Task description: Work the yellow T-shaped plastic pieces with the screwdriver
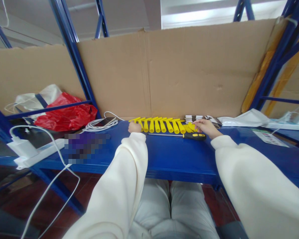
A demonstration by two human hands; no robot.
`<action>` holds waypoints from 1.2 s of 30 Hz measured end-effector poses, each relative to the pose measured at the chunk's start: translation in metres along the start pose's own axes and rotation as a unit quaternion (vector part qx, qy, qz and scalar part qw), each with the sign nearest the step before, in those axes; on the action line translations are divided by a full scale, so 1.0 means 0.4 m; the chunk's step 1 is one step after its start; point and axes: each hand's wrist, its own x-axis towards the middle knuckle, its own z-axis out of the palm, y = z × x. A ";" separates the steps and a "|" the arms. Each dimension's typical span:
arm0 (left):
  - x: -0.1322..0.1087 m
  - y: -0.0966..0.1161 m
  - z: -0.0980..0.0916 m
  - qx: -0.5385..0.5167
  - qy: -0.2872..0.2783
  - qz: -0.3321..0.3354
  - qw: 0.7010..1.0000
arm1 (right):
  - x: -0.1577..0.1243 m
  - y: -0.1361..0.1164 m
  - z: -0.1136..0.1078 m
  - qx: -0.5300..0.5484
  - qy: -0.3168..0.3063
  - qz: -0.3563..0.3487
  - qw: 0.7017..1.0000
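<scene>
Several yellow plastic pieces (pixel 163 126), each with a tapered hollow tube and a thin crossbar at the back, stand side by side in a row along the blue tabletop. My left hand (pixel 134 126) is closed around the piece at the row's left end and hides most of it. At the right end lies a small heap of little yellow parts (pixel 189 127). My right hand (pixel 206 127) touches that heap with thumb and fingers pinched; what lies between the fingertips is too small to make out. In front of the row rests a screwdriver (pixel 194 136) with a black and yellow handle.
Cardboard (pixel 189 69) walls the back. To the left are a coiled white cable (pixel 99 125), a phone (pixel 106 121), a red plastic bag (pixel 67 113) and a power strip (pixel 39 152). White packaging (pixel 244 119) and a printed sheet (pixel 270 137) lie to the right.
</scene>
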 end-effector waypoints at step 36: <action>0.044 -0.020 0.040 -0.093 0.051 -0.097 0.990 | 0.042 0.055 -0.088 -0.303 0.120 -0.026 0.945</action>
